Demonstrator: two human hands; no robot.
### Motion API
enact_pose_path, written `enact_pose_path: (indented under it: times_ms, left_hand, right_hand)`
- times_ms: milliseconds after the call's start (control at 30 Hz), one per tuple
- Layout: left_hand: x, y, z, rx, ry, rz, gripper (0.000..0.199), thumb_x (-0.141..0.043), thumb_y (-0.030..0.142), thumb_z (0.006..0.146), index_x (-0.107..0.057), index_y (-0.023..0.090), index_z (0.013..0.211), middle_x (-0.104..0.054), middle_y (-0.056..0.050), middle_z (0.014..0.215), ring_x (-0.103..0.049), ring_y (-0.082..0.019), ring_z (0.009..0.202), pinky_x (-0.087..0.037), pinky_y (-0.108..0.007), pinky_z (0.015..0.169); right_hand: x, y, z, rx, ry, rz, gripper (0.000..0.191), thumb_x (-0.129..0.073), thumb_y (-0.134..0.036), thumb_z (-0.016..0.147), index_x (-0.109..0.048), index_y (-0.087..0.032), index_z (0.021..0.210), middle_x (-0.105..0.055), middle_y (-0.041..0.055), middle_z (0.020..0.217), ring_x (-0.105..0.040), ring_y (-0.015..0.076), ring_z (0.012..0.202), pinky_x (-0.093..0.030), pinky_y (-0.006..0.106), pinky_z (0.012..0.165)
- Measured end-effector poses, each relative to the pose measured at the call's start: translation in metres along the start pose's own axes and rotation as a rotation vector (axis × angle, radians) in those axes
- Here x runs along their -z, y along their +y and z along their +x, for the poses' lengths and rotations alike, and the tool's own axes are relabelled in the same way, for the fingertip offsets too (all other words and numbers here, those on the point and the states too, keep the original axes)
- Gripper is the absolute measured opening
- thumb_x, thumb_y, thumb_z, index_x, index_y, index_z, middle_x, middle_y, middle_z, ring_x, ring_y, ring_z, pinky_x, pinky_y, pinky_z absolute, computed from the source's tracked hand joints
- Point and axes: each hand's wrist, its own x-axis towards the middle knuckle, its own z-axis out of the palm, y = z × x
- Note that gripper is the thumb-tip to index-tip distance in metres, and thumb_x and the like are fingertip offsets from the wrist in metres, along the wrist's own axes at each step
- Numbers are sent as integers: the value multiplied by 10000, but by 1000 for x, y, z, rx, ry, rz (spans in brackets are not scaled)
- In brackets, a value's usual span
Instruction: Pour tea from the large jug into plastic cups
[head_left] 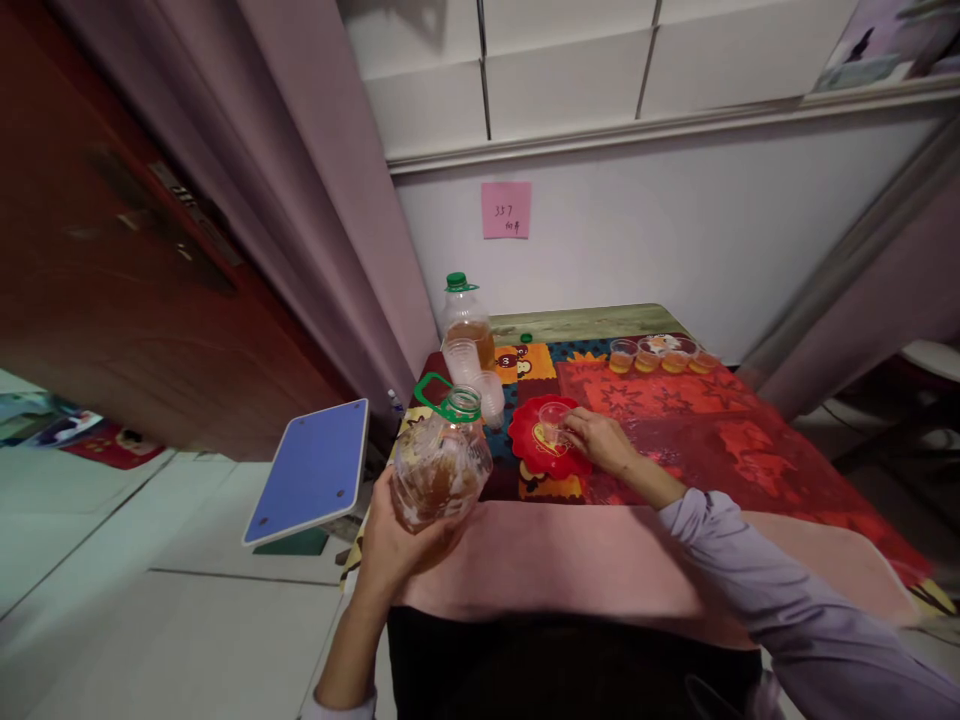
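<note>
My left hand (409,540) is wrapped round the lower part of a big clear jug (442,470), which has a green handle, an uncapped mouth and brownish liquid inside. To its right, my right hand (600,440) pinches the side of a clear plastic cup (553,420) on a red scalloped plate (529,455). Behind the jug are stacked clear cups (462,360), with more cups (491,395) beside them. A second jug (472,330) with a green cap and amber liquid stands at the back left.
Several cups of amber liquid (649,360) are lined up at the back right of the patterned tablecloth (750,440). A green cap (526,338) lies near the wall. Left of the table is a blue-topped stool (311,465). A pink cloth (570,560) covers the front edge.
</note>
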Motion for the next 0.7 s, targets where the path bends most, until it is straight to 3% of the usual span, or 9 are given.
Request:
enact_pose_path:
  times_ms: [100,167,267,400,500,600,700]
  left_hand:
    - [-1,1,1,-3,2,-4,1077,-929,523,559,-461,221,1481,-670,-154,1388,-660,-387,1311,-512,-605,1128]
    - [-1,5,1,-15,-4,-10,1063,-926,521,560,-464,225,1471,-670,-149,1382,-659,-389,1311,-506,-614,1133]
    - [-2,11,2,-27,-22,-25,1056,-919,533,567,-458,221,1464,-667,-156,1382,-658,-389,1311,-497,-621,1144]
    - [-2,13,3,-29,-12,-11,1050,-926,531,541,-482,212,1437,-663,-163,1388,-655,-398,1314,-500,-626,1142]
    - [-4,15,4,-22,-13,-7,1052,-935,526,530,-494,205,1429,-676,-159,1371,-667,-396,1296,-523,-613,1119]
    - [-5,20,5,-34,-49,-35,1056,-942,523,535,-486,203,1432,-678,-161,1377,-671,-387,1290,-526,-603,1120]
    - [-6,25,6,-51,-67,-43,1034,-934,517,547,-491,201,1427,-679,-165,1372,-674,-389,1280,-530,-606,1113]
  right_hand:
    - [-3,-1,-3,2,5,18,251,-534,-234,1074,-778,-178,1089,-765,134,1144,-738,230,973,-587,343,861]
    - [-1,-2,-6,0,50,58,265,-545,-247,1067,-759,-191,1212,-755,144,1267,-748,250,1053,-604,372,896]
    - [6,-9,-12,-53,240,177,386,-606,-346,1040,-680,-218,1397,-703,154,1421,-743,299,1140,-625,418,894]
    - [-2,-45,-14,-240,528,587,425,-617,-487,1014,-678,-232,1349,-769,149,1216,-759,274,910,-636,432,812]
    - [-25,-88,-7,-196,411,1032,476,-607,-558,1004,-643,-250,1365,-748,142,1242,-756,253,921,-637,428,830]
    - [-46,-125,6,-33,161,1404,760,-692,-666,933,-490,-282,1558,-623,163,1494,-716,298,1200,-593,493,1021]
    - [-53,-143,18,85,13,1611,892,-689,-760,899,-414,-332,1633,-489,113,1666,-508,330,1508,-437,530,1229]
